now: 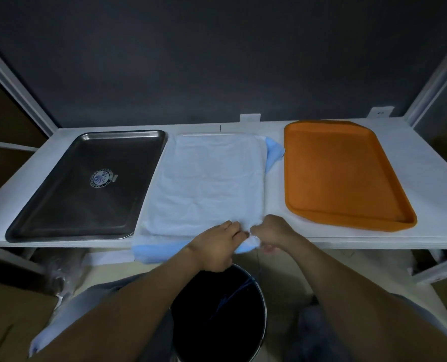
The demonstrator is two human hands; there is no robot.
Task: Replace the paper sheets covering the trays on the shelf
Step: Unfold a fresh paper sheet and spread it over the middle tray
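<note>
A pale blue paper sheet [206, 184] lies over the middle tray on the white shelf [426, 178]; the tray beneath is hidden. Its near edge hangs over the shelf front, and a blue corner sticks out at the back right. My left hand [217, 246] and my right hand [274, 232] are close together at the sheet's near edge, each pinching the paper. A bare steel tray [86, 184] sits to the left. A bare orange tray [342, 173] sits to the right.
A dark round bin [217, 314] with a metal rim stands on the floor below my hands. More pale blue paper [58, 325] lies at the lower left by my left arm. White shelf posts rise at both sides; a dark wall is behind.
</note>
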